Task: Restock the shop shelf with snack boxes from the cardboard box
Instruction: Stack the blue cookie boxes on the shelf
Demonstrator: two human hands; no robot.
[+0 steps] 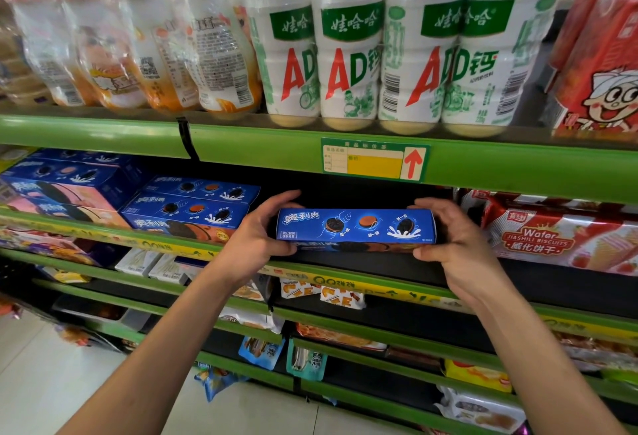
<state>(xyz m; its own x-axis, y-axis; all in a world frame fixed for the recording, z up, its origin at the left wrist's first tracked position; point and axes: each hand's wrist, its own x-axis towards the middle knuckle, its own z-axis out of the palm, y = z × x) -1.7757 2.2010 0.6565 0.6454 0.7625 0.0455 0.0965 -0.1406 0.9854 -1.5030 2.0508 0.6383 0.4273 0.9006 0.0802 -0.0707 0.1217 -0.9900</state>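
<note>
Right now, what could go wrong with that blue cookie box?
The long blue cardboard cookie box is gripped only at its ends by the left hand and right hand, so it might slip. Pushed sideways, it could bump the red-and-white wafer packet beside the gap.

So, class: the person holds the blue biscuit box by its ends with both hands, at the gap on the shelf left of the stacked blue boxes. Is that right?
Not quite. The head view shows the blue biscuit box, held by the left hand and right hand, at a gap right of the stacked blue boxes, not left.
</note>
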